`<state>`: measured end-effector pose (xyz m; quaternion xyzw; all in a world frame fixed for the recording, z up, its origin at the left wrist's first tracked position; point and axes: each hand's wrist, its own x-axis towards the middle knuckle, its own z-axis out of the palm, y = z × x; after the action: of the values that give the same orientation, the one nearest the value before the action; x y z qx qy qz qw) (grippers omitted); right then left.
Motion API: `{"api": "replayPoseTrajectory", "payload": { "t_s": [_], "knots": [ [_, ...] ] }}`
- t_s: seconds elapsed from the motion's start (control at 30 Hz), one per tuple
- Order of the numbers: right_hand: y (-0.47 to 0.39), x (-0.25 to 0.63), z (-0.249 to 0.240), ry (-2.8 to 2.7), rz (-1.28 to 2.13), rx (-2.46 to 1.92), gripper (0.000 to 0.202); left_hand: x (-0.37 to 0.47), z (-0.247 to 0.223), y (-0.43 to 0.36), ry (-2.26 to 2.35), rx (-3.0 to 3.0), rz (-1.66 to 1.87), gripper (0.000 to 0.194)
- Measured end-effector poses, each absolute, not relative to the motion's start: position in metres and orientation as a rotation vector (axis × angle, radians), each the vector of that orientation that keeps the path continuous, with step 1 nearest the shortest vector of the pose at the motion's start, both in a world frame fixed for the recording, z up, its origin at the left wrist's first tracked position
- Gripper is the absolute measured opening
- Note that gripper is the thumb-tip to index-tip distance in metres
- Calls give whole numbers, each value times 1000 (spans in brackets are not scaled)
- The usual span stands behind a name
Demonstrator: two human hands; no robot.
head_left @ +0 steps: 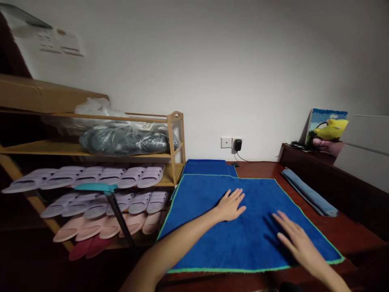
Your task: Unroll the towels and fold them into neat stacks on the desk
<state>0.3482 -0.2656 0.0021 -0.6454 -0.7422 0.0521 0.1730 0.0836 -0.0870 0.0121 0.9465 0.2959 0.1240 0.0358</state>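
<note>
A blue cloth with a green edge [203, 239] lies spread flat on a dark red wooden surface. My left hand [231, 206] rests palm down near the cloth's middle, fingers stretched out and holding nothing. To its right, my right hand [293, 235] hovers over the cloth and casts a shadow on it; its fingers are straight and nothing is in them. Behind the spread cloth, by the wall, is a folded blue cloth [205, 167], partly covered by the spread one. A rolled or folded light blue cloth [308, 192] lies on the right.
On the left stands a wooden rack [178, 142] with rows of slippers [152, 174] and a plastic-wrapped grey bundle [127, 140]. A teal-topped handle [97, 187] rises before it. A black plug [238, 144] sits in the wall socket. Yellow plush [332, 128] is at right.
</note>
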Motion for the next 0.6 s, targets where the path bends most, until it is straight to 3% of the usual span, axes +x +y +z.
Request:
{"api": "replayPoseTrajectory", "payload": {
  "t_s": [0.2,0.6],
  "knots": [
    [-254,450,-48,-1959,106,-2085,70,84,5,-112,796,2831,193,73],
    [-280,497,-61,-2042,-2,-2003,61,79,16,-122,582,2836,109,73]
  ]
}}
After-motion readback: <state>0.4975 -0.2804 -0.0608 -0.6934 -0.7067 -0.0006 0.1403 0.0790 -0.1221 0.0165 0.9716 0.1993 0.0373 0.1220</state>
